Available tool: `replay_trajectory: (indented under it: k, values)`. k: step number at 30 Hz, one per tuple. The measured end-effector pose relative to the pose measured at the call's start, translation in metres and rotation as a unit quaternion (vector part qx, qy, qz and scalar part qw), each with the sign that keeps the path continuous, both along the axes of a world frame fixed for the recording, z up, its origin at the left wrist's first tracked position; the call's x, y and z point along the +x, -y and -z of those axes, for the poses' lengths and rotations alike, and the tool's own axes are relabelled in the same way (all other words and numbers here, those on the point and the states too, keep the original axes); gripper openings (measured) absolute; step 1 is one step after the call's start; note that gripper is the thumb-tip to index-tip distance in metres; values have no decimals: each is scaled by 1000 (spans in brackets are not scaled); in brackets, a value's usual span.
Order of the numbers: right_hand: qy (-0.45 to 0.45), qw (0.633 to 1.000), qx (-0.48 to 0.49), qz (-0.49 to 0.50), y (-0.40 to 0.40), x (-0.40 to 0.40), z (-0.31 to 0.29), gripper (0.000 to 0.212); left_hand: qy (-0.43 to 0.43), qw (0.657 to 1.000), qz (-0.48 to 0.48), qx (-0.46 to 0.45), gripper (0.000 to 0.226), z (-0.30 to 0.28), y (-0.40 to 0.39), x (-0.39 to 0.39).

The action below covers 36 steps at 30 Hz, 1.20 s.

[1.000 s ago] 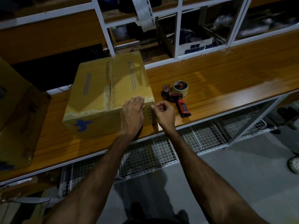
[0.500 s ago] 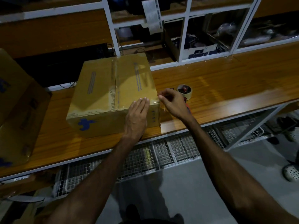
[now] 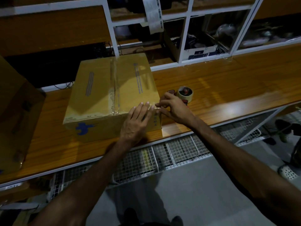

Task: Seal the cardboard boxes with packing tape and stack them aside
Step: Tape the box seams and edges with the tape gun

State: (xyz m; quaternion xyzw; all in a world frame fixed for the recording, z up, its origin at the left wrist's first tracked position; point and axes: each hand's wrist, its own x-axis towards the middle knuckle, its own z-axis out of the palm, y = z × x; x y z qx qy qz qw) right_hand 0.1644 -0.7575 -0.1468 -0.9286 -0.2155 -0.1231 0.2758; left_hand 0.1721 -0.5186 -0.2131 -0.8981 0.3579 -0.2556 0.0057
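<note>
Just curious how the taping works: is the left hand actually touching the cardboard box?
Touching. In the head view the left hand lies flat, fingers straight, over the near top edge of the cardboard box.

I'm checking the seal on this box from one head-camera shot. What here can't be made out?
- Near right corner of the cardboard box: covered by the left hand and right hand, so any tape there is unseen.
- Tape dispenser: its handle sits behind the right hand.
- Print on the box top: too small and dim to read.
- Second box: cut off by the left edge.
</note>
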Motion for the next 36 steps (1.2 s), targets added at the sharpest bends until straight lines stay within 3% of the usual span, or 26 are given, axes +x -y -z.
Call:
replay_trajectory:
  k: [8, 11, 13, 15, 16, 18, 21, 23, 26, 31, 36]
  values:
    - [27, 1000, -4, 5, -1, -3, 16, 29, 8, 986, 59, 156, 67, 17, -22, 9]
    - [29, 999, -19, 25, -2, -3, 15, 31, -12, 929, 156, 335, 62, 24, -26, 5]
    - [22, 997, -60, 41, -4, -4, 13, 43, -117, 903, 176, 375, 65, 21, -31, -7]
    - [6, 994, -86, 62, -5, -8, 16, 59, -189, 946, 167, 206, 57, 16, -40, -18]
    - [1, 993, -89, 77, -5, -11, 19, 64, -179, 963, 170, 111, 49, 12, -45, -21]
    - [21, 990, -87, 113, -7, -18, 25, 66, -114, 977, 175, -34, 36, 4, -64, -27]
    - [79, 983, -55, 156, -25, -29, 29, 54, -27, 976, 118, -179, 40, -26, -111, -34]
    - [104, 980, -44, 165, -49, -31, 27, 45, 25, 975, 39, -218, 26, -43, -154, -30]
    - [120, 983, -29, 133, -93, -24, 17, 35, 41, 969, -55, -238, 40, -53, -225, -16]
    - [119, 990, -28, 64, -166, 2, 1, 32, -88, 958, -82, -261, 79, -46, -294, 3]
    - [66, 997, -29, 29, -199, 18, -1, 32, -169, 935, -57, -306, 60, -41, -297, 4]
